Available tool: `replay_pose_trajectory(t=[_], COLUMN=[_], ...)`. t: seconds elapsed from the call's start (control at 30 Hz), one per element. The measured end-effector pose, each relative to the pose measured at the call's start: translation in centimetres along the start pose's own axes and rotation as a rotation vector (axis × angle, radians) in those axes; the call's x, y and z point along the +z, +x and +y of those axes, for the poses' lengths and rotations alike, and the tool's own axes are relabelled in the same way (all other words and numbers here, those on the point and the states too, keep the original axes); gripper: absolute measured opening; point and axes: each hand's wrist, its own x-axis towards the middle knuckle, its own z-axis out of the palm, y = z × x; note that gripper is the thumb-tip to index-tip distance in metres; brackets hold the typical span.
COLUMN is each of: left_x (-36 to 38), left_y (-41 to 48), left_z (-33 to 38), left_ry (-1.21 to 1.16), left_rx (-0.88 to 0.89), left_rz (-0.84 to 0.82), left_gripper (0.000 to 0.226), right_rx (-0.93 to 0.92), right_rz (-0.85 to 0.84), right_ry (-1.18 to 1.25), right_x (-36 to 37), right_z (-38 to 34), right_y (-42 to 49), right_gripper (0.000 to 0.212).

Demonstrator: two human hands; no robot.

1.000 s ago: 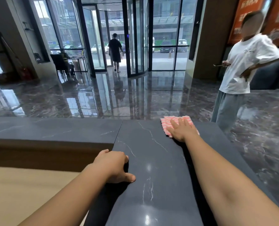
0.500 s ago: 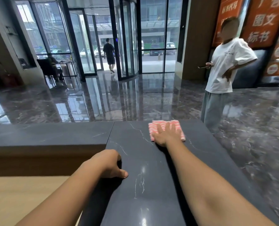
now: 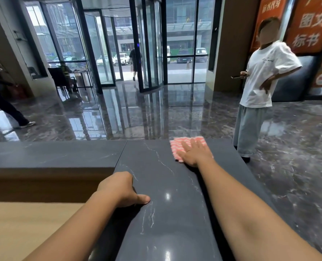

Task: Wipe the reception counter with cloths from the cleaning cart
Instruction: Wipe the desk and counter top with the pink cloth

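Observation:
The dark grey marble reception counter runs away from me and turns left at its far end. A pink-and-white striped cloth lies flat near the counter's far edge. My right hand presses down on the cloth with fingers spread, covering its right part. My left hand grips the counter's near left edge, thumb on top, fingers curled over the side. No cleaning cart is in view.
A person in a white T-shirt stands just beyond the counter's far right corner, holding a phone. Another person's legs cross the glossy floor at left. A wooden desk surface sits below the counter on my left. Glass doors lie ahead.
My right hand has slid the cloth slightly along the far end of the counter. The view has swung and lifted. A walking person has entered at the left. My left hand has kept its hold.

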Motion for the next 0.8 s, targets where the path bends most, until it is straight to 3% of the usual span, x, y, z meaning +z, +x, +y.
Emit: replay_pose_trajectory(t=[0.17,0.33,0.67,0.8], left_x=[0.8,2.3,4.0,3.7], left_y=[0.2,-0.3,-0.3,-0.1], left_z=[-0.5,-1.1,-2.2,-2.0], left_ry=[-0.006,0.086,-0.026,-0.037], left_rx=[0.023,0.107,0.092,0.074], left_rz=[0.021,0.104,0.183,0.168], left_gripper=[0.062,0.063,0.064,0.058], right_rx=[0.204,0.283,-0.041,-0.123], right_rz=[0.041,0.025,-0.037,-0.059], right_ry=[-0.030,0.039,0.034,0.031], right_x=[-0.7,-0.6,2.1,2.8], right_z=[8.8,8.8,-6.3,-8.7], right_y=[0.3,-1.6,-7.9,-9.9], right_gripper=[0.065,0.064,0.062,0.062])
